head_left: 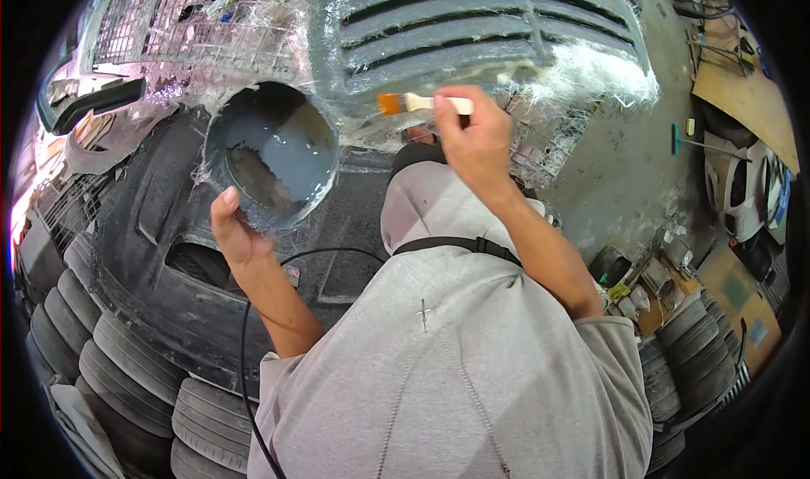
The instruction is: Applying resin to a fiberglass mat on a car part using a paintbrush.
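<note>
My right hand [478, 137] is closed round the pale handle of a paintbrush [418, 102]. Its orange bristles point left, at the lower edge of a grey slatted panel [439, 44]; whether they touch it I cannot tell. White glass fibre strands [591, 74] fray out along the panel's right side. With my left hand [240, 230] I hold a round bucket [321, 194] tilted so its inside shows, thumb at the rim and the other fingers mostly hidden. Grey, glossy liquid [291, 146] coats the inside of the bucket.
A large black moulded part [143, 251] lies below the bucket. Stacked tyres [135, 352] stand at the left, more tyres [696, 344] at the right. A black cable [245, 352] runs past my left arm. Wire mesh [186, 19] with loose fibres is at the upper left.
</note>
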`<state>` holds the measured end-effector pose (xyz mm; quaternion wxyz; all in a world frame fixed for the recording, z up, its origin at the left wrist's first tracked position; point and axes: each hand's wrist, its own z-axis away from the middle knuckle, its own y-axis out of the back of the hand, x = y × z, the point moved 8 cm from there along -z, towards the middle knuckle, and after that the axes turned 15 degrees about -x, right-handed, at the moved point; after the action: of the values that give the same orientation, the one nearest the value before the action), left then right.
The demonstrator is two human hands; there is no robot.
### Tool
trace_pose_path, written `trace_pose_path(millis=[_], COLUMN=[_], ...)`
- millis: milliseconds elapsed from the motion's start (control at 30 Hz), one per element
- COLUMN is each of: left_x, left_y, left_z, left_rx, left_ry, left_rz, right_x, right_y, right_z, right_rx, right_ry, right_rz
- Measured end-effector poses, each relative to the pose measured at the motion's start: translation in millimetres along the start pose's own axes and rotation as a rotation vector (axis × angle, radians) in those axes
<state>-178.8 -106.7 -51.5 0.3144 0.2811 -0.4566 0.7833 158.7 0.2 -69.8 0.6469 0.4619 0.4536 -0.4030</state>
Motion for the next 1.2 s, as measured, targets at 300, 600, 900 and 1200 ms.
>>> trace_pose_path(millis=[300,600,900,1200], left_x=[107,135,75,52], left_y=[72,97,85,109], left_z=[42,80,57,69], left_rx=[0.005,0.274,0.277,0.368], left_ry=[-0.204,-0.4,-0.301,-0.301], left_rz=[0.085,0.044,0.146,0.133], right_x=[-5,-51,-69,-24], right_y=[79,59,-58,137], right_z=[4,15,24,19], right_rx=[0.188,0.263,-0.145,0.41], right_ry=[-0.113,0.335,0.551,0.064], right_rz=[0.233,0.966,0.554,0.58])
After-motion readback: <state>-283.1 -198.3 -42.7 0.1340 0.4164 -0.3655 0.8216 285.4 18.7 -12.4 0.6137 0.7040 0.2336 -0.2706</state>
